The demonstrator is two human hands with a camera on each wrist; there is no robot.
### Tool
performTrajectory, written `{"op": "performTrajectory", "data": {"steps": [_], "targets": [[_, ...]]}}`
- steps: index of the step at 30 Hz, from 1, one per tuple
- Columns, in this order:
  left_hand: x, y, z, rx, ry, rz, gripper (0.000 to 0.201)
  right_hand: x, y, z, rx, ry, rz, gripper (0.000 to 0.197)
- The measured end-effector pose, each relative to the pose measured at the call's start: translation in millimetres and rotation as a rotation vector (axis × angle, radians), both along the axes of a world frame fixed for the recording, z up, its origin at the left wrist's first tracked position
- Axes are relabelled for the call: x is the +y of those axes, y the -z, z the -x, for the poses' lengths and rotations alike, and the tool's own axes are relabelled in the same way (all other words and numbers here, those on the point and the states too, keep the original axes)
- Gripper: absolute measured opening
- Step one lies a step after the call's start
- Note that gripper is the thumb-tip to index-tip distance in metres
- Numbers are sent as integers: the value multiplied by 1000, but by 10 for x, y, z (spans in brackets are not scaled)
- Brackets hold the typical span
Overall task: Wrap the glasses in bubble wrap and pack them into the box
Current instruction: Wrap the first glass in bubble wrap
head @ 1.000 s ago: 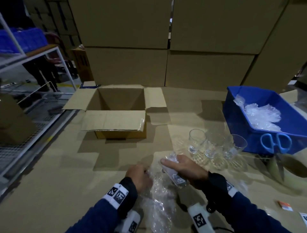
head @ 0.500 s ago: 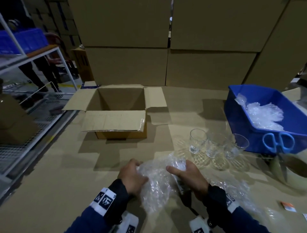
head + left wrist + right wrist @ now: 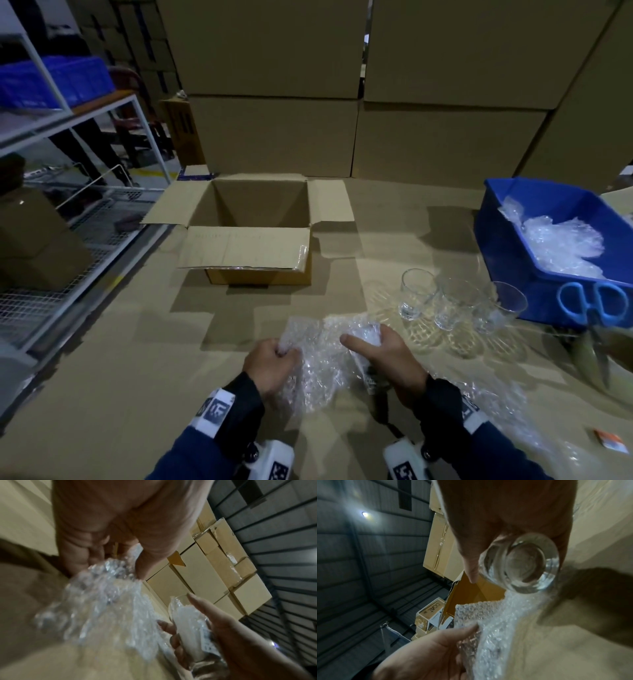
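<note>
The word "boat" stands on a small tan cardboard carton (image 3: 431, 612) far behind the hands; nothing else reads clearly

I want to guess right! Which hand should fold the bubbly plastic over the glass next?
Probably the left hand: it already pinches the clear bubble wrap sheet's free edge, while the right hand is busy gripping the clear drinking glass.

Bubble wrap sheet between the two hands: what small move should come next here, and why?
Probably the left hand should fold its pinched edge of the bubble wrap over the glass that the right hand grips. The glass's base shows bare in the right wrist view, with the sheet only partly round it, so it is not ready for the open box.
</note>
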State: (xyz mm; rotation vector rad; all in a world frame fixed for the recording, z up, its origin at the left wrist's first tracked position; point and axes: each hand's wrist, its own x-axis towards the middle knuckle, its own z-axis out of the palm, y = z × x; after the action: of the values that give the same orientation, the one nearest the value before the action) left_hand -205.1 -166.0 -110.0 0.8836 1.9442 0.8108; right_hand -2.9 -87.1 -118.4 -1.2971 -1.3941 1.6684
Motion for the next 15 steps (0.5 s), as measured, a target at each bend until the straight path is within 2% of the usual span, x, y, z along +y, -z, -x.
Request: {"op": "performTrajectory", "data": {"steps": [2, 4, 5, 8, 11, 13, 15], "targets": [[6, -37, -27, -224, 8, -33, 16, 0, 46, 27, -18, -4, -2, 60], [2, -72, -53, -422, 17, -12, 26, -2, 125, 46, -46, -5, 0, 72], [6, -78, -61, -432, 36, -12, 30, -5, 136, 55, -57, -1, 2, 75], [24, -66, -70, -304, 31, -30, 15, 18, 161, 64, -83, -3, -24, 74], [39, 44, 12, -68, -22, -38, 54, 4, 119, 65, -99, 1, -50, 60], [30, 90, 30, 44, -16, -37, 59, 4, 111, 60, -133, 13, -76, 53], [-9, 131, 32, 118, -25, -32, 55, 5, 122, 58, -133, 21, -79, 51]]}}
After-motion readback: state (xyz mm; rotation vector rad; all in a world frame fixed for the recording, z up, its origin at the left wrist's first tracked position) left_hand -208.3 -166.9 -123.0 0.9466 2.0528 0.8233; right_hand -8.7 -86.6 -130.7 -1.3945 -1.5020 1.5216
